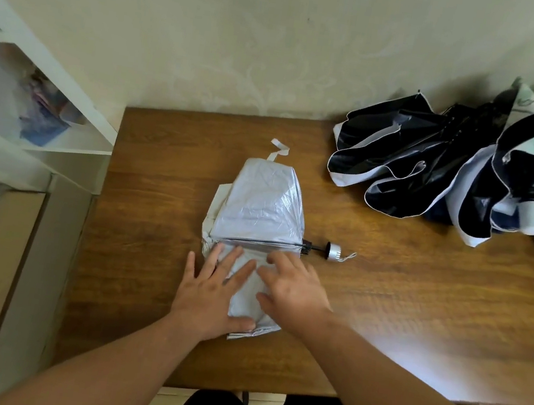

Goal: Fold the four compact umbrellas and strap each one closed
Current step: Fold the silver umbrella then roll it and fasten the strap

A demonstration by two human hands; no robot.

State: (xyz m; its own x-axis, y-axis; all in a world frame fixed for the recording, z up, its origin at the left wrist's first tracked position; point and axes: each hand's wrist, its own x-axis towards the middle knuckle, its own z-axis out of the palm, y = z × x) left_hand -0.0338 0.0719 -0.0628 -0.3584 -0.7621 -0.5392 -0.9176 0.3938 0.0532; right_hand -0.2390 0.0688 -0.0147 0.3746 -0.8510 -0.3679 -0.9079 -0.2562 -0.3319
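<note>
Head view. I log a brown wood-grain tabletop [384,289] pushed against a pale patterned wall [247,43]. White shelving [64,109] stands to the left with blurred items on it; pale bags sit lower left.

Silver umbrella [258,215] lies flat at mid-tabletop, canopy spread in pleats to either side of its dark shaft, which runs left to right. Its silver handle [333,251] points right, clear of the fabric, with a thin wrist cord just beyond. A white closing strap [278,150] sticks out at the far edge, unfastened.

My left hand [215,293] lies palm down on the near half of the canopy, fingers straight and spread, thumb at the fabric's near edge. My right hand [294,289] rests just beside it on the same near flap, fingers relaxed and splayed, slightly blurred. Neither grip pinches anything; both press flat on the fabric.

Far right: a heap of unfolded umbrellas [437,168], black-lined with white edging, one with a green print. I count one silver umbrella, plus the heap; I cannot tell how many umbrellas are in it
</note>
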